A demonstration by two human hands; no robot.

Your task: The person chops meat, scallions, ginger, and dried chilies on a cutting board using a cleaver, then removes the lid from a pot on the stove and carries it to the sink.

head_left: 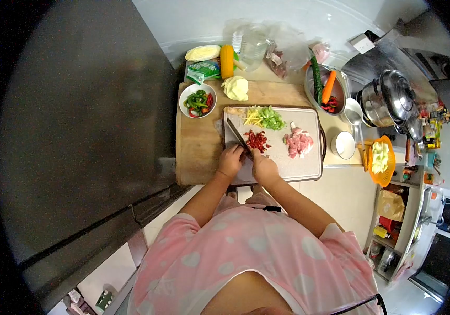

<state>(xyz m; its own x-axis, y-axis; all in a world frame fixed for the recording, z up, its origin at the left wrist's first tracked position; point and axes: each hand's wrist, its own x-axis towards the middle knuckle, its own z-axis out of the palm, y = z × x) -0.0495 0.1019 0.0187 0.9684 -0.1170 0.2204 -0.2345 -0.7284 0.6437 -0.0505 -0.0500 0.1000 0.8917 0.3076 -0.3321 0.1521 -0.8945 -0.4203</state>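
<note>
My right hand (265, 168) is closed around the handle of a kitchen knife (236, 131), whose blade slants up and to the left over the cutting board (298, 167). Beside the blade, my left hand (231, 161) rests with bent fingers near the board's left side; whatever lies under its fingertips is hidden. Just above my hands is a pile of chopped red chili (257, 140). Further up the board lie yellow strips (254, 116), perhaps ginger, and chopped green pieces (271, 118). Cut pink raw meat (299, 142) sits at the right.
A white bowl of sliced peppers (182, 103) stands at the left, near a cabbage piece (235, 88). At the right are a metal bowl (310, 95) with vegetables, a white bowl (343, 145), an orange basket (387, 179) and a steel pot (376, 105). A dark panel (94, 131) rises close on my left.
</note>
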